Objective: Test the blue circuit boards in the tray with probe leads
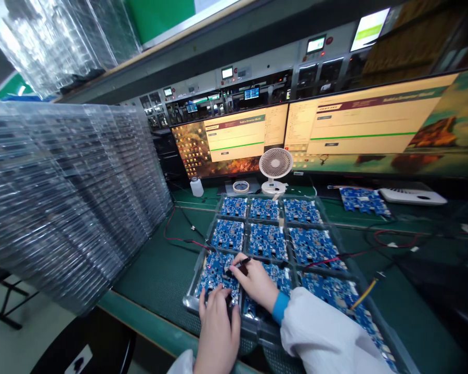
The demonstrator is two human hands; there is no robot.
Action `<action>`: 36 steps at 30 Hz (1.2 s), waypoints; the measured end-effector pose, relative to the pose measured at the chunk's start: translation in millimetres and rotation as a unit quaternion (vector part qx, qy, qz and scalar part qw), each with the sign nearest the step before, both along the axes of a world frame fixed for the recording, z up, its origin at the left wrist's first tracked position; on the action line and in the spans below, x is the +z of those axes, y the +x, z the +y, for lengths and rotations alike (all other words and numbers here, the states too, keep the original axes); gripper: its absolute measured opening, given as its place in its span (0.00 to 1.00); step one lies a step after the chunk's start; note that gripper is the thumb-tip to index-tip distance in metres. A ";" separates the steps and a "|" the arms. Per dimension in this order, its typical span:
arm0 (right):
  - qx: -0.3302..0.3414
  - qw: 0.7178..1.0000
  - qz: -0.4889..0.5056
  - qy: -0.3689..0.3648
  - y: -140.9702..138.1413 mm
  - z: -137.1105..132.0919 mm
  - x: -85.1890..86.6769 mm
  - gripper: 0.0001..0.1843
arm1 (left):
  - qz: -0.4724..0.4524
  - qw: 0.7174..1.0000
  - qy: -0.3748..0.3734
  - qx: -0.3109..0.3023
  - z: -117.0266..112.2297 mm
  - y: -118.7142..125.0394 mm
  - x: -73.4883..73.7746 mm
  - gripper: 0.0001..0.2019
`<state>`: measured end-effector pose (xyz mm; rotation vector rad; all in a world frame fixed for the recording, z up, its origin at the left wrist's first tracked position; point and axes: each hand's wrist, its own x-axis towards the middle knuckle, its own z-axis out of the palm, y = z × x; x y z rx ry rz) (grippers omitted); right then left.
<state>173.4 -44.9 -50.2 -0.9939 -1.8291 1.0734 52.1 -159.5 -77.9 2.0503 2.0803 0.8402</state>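
Note:
A clear plastic tray (253,327) holds several blue circuit boards in compartments. My left hand (218,327) lies at the front edge of the front-left circuit board (212,270), fingers stretched over it and thumb apart. Something dark shows between thumb and fingers, too small to name. Over the right side of that same board, my right hand (257,283) is closed in a pinch on a slim black pen-like tool (244,262). The tool's lower tip reaches down close to the board; whether they touch I cannot tell. A red and black cable (195,242) runs to this board from the left.
Tall stacks of clear plastic trays (70,192) stand on the left. Behind the tray are a white fan (275,163), a tape roll (241,187), a small white bottle (196,187) and two monitors (234,137). Another blue board (363,201) lies back right. A red cable (359,254) crosses the tray's right side.

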 end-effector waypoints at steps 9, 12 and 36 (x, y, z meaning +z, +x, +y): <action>-0.013 0.993 0.098 -0.065 24.2 -13.1 35.0 0.19 | -0.048 0.998 0.023 0.016 5.9 -13.2 -1.5 0.16; 0.011 0.987 0.127 -0.100 30.7 -21.0 45.4 0.21 | -0.050 0.998 0.034 0.023 10.5 -17.0 -0.9 0.15; 0.116 0.984 0.100 0.090 104.0 -94.4 86.7 0.11 | -0.296 0.877 -0.198 -0.324 4.7 -5.0 96.3 0.27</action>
